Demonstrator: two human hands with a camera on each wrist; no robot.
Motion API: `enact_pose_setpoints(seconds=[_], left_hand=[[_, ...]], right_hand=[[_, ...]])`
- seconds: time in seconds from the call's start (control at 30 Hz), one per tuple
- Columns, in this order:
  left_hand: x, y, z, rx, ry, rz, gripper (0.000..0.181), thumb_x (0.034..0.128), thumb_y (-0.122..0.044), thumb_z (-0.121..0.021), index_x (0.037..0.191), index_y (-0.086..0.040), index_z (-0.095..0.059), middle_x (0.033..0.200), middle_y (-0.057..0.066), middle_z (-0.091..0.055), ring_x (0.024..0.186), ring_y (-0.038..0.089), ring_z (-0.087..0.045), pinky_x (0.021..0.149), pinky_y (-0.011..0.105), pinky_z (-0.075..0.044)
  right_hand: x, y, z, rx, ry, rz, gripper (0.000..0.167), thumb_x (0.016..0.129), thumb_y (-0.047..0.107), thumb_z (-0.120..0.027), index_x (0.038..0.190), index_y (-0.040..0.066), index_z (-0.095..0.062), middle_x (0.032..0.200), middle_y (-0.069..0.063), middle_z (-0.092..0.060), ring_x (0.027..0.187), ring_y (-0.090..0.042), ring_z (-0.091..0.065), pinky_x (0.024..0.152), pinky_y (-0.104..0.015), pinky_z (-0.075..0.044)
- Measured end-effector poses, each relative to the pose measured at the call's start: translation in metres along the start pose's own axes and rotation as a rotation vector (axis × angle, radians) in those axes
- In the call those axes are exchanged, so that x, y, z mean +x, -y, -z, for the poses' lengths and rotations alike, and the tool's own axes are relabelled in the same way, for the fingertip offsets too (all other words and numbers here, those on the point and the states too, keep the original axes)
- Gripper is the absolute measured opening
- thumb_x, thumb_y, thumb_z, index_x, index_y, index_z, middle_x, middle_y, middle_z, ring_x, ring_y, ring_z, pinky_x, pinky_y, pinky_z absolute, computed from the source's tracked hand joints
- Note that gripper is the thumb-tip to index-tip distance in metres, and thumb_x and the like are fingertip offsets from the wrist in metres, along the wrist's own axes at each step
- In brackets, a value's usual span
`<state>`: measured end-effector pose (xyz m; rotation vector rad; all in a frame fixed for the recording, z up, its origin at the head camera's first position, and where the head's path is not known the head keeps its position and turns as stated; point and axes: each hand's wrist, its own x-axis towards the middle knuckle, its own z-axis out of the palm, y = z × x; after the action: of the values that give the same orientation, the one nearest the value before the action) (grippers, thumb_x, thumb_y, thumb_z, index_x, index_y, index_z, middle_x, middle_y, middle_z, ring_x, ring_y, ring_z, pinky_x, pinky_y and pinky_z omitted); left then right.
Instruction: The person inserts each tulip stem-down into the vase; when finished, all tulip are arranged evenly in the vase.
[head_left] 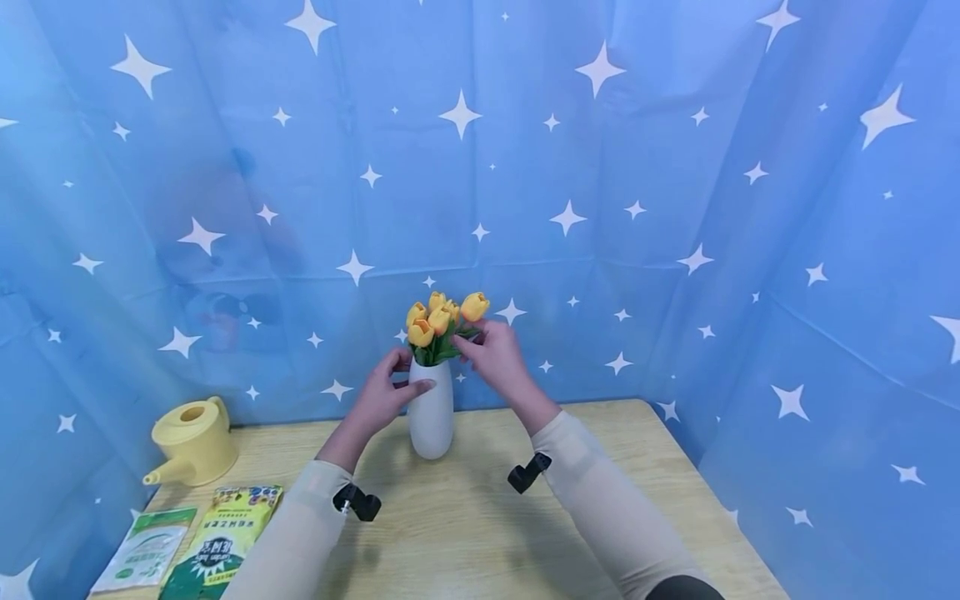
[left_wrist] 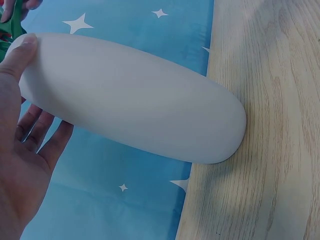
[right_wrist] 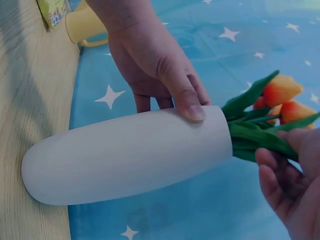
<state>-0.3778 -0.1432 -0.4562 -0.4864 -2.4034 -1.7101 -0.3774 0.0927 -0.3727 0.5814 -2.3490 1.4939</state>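
A white vase point(head_left: 431, 412) stands upright on the table, filled with orange-yellow tulips point(head_left: 439, 320) and green leaves. My left hand point(head_left: 381, 392) holds the vase near its rim, thumb on the front and fingers round the far side; the left wrist view shows the thumb on the vase point(left_wrist: 130, 97) near its mouth. At the flowers' right side, my right hand point(head_left: 495, 354) pinches the green stem and leaves of a tulip just above the rim. In the right wrist view, its thumb and fingers close on the green leaves point(right_wrist: 260, 137). The stems' lower ends are hidden inside the vase.
On the table's left side stands a yellow watering can point(head_left: 197, 446). In front of it lie a green-and-yellow bag point(head_left: 221, 542) and a white-and-green packet point(head_left: 146, 546). A blue curtain with white stars point(head_left: 450, 192) hangs behind the wooden table point(head_left: 450, 525).
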Motion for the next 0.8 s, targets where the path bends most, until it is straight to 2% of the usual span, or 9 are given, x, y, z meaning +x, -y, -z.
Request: enact_pose_setpoints(seconds=[0.1,0.23,0.37,0.47,0.57,0.67,0.8], left_hand=[[0.001,0.001,0.001,0.006,-0.002,-0.003,0.054,0.0962,-0.040,-0.089,0.133,-0.016,-0.058,0.137,0.010,-0.062,0.133,0.033,-0.059,0.113,0.059,-0.055],[0.001,0.001,0.001,0.010,0.004,-0.010,0.054,0.0968,-0.041,-0.088,0.134,-0.016,-0.058,0.137,0.010,-0.061,0.133,0.032,-0.059,0.113,0.058,-0.055],[0.001,0.002,0.001,0.009,0.002,-0.009,0.053,0.0971,-0.041,-0.088,0.134,-0.016,-0.059,0.137,0.009,-0.061,0.132,0.032,-0.059,0.113,0.059,-0.055],[0.001,0.001,0.001,0.010,0.004,-0.008,0.052,0.0974,-0.040,-0.088,0.134,-0.016,-0.058,0.137,0.009,-0.061,0.133,0.032,-0.059,0.113,0.059,-0.055],[0.001,0.001,0.001,0.012,0.003,-0.007,0.052,0.0974,-0.039,-0.088,0.133,-0.016,-0.058,0.137,0.009,-0.061,0.133,0.032,-0.059,0.113,0.059,-0.055],[0.001,0.002,0.001,0.011,0.000,-0.006,0.052,0.0970,-0.039,-0.088,0.132,-0.016,-0.058,0.137,0.010,-0.061,0.133,0.032,-0.059,0.113,0.059,-0.055],[0.001,0.001,0.001,0.008,0.003,-0.004,0.053,0.0973,-0.039,-0.088,0.133,-0.015,-0.057,0.137,0.011,-0.061,0.133,0.033,-0.059,0.113,0.059,-0.055]], right_hand=[[0.001,0.001,-0.001,-0.006,0.018,-0.005,0.019,0.103,0.016,-0.082,0.117,0.004,-0.083,0.083,-0.004,-0.079,0.065,-0.017,-0.072,0.055,-0.036,-0.062],[0.002,0.002,-0.004,-0.020,0.045,-0.016,0.018,0.102,0.014,-0.082,0.117,0.003,-0.083,0.085,-0.008,-0.079,0.065,-0.017,-0.071,0.054,-0.031,-0.059],[0.002,0.003,-0.006,-0.047,0.087,-0.040,0.015,0.103,0.014,-0.081,0.112,0.002,-0.084,0.089,-0.017,-0.080,0.071,-0.028,-0.074,0.055,-0.031,-0.058],[0.002,0.002,-0.009,-0.067,0.108,-0.070,0.015,0.103,0.014,-0.081,0.111,0.002,-0.084,0.090,-0.018,-0.080,0.076,-0.035,-0.076,0.058,-0.031,-0.058],[0.002,-0.001,-0.012,-0.072,0.115,-0.095,0.016,0.103,0.015,-0.081,0.113,0.002,-0.083,0.089,-0.014,-0.079,0.075,-0.032,-0.077,0.059,-0.031,-0.059],[0.001,-0.003,-0.016,-0.061,0.112,-0.109,0.017,0.102,0.014,-0.082,0.115,0.003,-0.082,0.086,-0.008,-0.079,0.069,-0.023,-0.074,0.058,-0.032,-0.059],[0.000,-0.006,-0.020,-0.035,0.109,-0.127,0.018,0.102,0.015,-0.082,0.115,0.003,-0.082,0.079,-0.006,-0.077,0.064,-0.017,-0.070,0.053,-0.031,-0.058]])
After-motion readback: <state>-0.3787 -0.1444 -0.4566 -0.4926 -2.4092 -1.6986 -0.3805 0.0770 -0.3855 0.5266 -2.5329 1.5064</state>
